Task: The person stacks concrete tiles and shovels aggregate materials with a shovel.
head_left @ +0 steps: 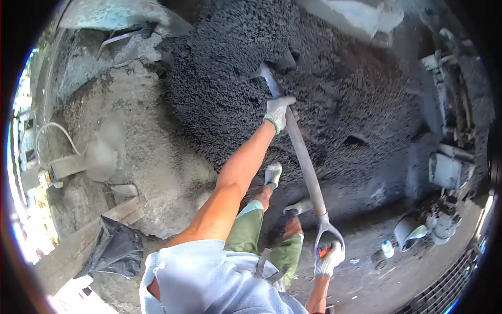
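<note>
A long-handled shovel slants across the middle, its blade end in a heap of dark, wet-looking material. My left hand, in a white knitted glove with a green cuff, is wrapped round the shaft just above the blade. At the other end, my right hand, also in a white glove, is closed on the D-shaped grip, where some orange shows. Most of the blade is hidden in the dark material.
My feet stand at the heap's near edge. Left are a pale mound, a plank and a black bag. A bottle, containers and a metal grate lie at the lower right.
</note>
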A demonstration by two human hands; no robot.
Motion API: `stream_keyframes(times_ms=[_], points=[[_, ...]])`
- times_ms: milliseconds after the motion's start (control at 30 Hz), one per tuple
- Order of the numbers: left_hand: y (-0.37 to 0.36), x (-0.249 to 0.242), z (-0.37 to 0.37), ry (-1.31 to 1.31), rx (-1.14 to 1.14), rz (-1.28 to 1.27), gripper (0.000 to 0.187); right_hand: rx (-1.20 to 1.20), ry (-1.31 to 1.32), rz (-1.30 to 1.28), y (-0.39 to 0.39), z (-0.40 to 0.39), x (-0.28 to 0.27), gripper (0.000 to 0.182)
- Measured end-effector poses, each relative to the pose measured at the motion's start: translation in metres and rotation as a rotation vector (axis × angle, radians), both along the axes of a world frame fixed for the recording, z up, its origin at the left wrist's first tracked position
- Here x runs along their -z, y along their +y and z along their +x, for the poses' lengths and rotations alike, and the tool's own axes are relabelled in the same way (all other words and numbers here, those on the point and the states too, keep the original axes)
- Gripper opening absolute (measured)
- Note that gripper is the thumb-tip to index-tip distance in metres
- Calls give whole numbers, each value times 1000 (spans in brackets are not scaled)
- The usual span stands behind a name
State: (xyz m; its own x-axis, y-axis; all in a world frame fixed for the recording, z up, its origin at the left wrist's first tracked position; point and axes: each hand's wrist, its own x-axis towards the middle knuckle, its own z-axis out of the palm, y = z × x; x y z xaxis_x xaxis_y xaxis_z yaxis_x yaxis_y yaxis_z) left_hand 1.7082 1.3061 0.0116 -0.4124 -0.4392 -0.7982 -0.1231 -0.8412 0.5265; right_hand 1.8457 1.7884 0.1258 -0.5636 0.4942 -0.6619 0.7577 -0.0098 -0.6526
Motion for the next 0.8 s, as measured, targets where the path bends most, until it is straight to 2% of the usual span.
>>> stream_keyframes(times_ms=[33, 67, 133, 200, 233, 300, 333, 367, 400, 433, 467, 500, 533, 633, 667, 733, 767, 800], points=[[5, 1, 1, -12, -2, -27, 16, 13, -68, -62, -11, -6, 2, 4], [11, 5, -2, -11, -3, -52, 17, 1, -23, -64, -8, -5, 23, 4], [20, 27, -2, -35, -55, -80, 18, 30, 63, -257, 4, 2, 51, 7], [35, 25, 1, -93, -95, -94, 18, 35, 30, -167, 9, 15, 70, 7], [41, 24, 10, -158, -21, -91, 15, 124, 22, -194, 23, 30, 80, 6], [79, 10, 41, -28, 16, -68, 14, 75, -6, -133, 57, 57, 58, 6], [97, 4, 56, -24, 81, -44, 14, 24, 10, -8, 87, 78, 52, 8], [120, -13, 66, -87, 82, -39, 14, 158, 3, -59, 88, 83, 14, 9], [144, -25, 80, -139, 92, -4, 13, 121, -15, -25, 135, 112, 11, 10], [171, -34, 91, -175, 13, 15, 10, 27, 17, 161, 133, 118, -33, 9], [193, -44, 109, -133, -14, 96, 10, 105, -54, 17, 154, 133, -66, 9], [219, -34, 130, -105, -45, 151, 11, 134, -133, 164, 156, 136, -98, 8], [235, -62, 140, -148, -50, 283, 12, 170, -220, 302, 157, 139, -131, 8], [267, -102, 166, -198, -57, 357, 11, 126, -202, 329, 216, 163, -163, 7], [269, -108, 170, -195, -77, 376, 11, 96, -183, 285, 227, 162, -158, 9], [247, -135, 161, -145, -95, 180, 12, 10, -133, 108, 232, 145, -122, 14], [225, -157, 154, -114, -117, 61, 13, -38, -93, -22, 221, 129, -95, 17], [192, -199, 139, -76, -135, -55, 13, -74, -55, -180, 200, 106, -67, 20]])
